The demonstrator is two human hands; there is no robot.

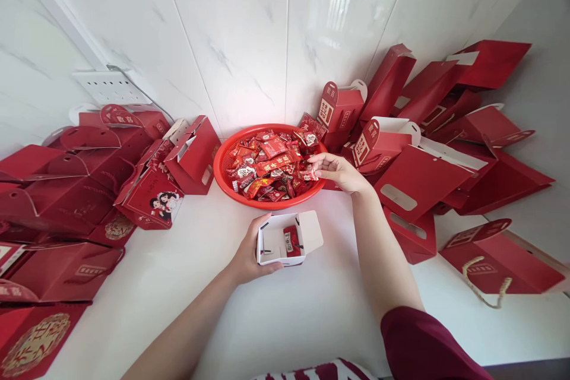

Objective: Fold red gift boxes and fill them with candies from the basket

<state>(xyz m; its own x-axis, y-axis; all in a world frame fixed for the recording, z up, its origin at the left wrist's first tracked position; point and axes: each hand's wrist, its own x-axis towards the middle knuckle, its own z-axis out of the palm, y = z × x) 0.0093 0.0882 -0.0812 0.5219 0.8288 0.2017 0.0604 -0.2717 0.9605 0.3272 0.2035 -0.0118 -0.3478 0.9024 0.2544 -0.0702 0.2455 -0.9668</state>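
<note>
My left hand (pixel 250 254) grips a small open gift box (pixel 271 254), its white inside facing up and a flap folded out to the right. One red-wrapped candy (pixel 292 241) lies in the box. Behind it stands a red plastic basket (pixel 222 175) heaped with candies (pixel 267 160) in red wrappers. At the basket's right rim, my right hand (pixel 337 171) pinches a red-and-white wrapped candy (pixel 310 173) between thumb and fingers, just over the heap.
Closed red gift boxes (pixel 66 196) crowd the left side, one with a printed cartoon couple (pixel 164 205). More red boxes (pixel 423 184) are piled on the right, and one has a rope handle (pixel 483 285). A power strip (pixel 109 86) is by the tiled wall (pixel 240 41).
</note>
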